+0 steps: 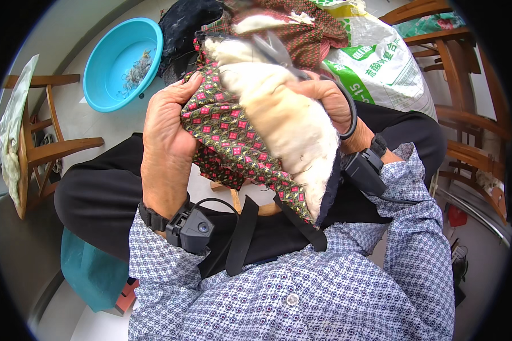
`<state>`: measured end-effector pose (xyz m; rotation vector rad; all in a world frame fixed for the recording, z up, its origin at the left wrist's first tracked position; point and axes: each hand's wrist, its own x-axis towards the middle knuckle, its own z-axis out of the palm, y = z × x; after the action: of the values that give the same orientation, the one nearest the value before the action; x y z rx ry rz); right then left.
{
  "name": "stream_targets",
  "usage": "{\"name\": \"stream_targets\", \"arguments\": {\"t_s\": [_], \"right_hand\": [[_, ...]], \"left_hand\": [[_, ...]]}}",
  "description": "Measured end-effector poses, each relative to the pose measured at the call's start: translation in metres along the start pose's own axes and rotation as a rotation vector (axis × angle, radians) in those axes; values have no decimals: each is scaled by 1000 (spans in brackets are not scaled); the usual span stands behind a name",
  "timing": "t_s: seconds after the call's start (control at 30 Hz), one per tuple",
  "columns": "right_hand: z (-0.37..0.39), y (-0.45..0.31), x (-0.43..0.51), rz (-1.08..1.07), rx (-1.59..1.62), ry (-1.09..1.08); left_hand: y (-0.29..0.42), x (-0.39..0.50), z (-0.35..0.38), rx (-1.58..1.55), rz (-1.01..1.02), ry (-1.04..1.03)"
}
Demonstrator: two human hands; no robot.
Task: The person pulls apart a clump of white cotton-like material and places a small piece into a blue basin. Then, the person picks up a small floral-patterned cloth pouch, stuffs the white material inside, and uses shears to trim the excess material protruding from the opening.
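Above my lap I hold a piece of padded cloth, with patterned fabric (pixel 234 123) in pink, green and black on one side and cream cotton wadding (pixel 277 115) laid bare on the other. A dark cloth edge (pixel 328 192) borders the wadding on the right. My left hand (pixel 170 111) pinches the patterned side, thumb on top. Large scissors (pixel 277 51) are in my right hand (pixel 324 98), their blurred blades pointing up and left over the wadding. The dark handle loop wraps round the right hand, whose fingers also press on the wadding.
A blue plastic basin (pixel 106 64) with grey fibre scraps (pixel 138 72) stands on the floor ahead left. More patterned cloth (pixel 298 47) and a dark padded piece (pixel 183 34) lie ahead, beside a white-and-green woven sack (pixel 379 64). Wooden chairs (pixel 47 149) flank me; another chair (pixel 456 81) is on the right.
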<state>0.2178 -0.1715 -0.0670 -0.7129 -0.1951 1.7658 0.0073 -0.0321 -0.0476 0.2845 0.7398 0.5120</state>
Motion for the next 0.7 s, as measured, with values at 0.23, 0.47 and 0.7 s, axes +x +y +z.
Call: {"name": "stream_targets", "arguments": {"t_s": [0.23, 0.47, 0.7], "right_hand": [[-6, -2, 1, 20, -5, -12], [6, 0, 7, -7, -113, 132], [25, -15, 4, -206, -662, 441]], "left_hand": [[3, -2, 1, 7, -16, 6], [3, -2, 1, 49, 47, 9], [6, -5, -3, 80, 187, -52]]}}
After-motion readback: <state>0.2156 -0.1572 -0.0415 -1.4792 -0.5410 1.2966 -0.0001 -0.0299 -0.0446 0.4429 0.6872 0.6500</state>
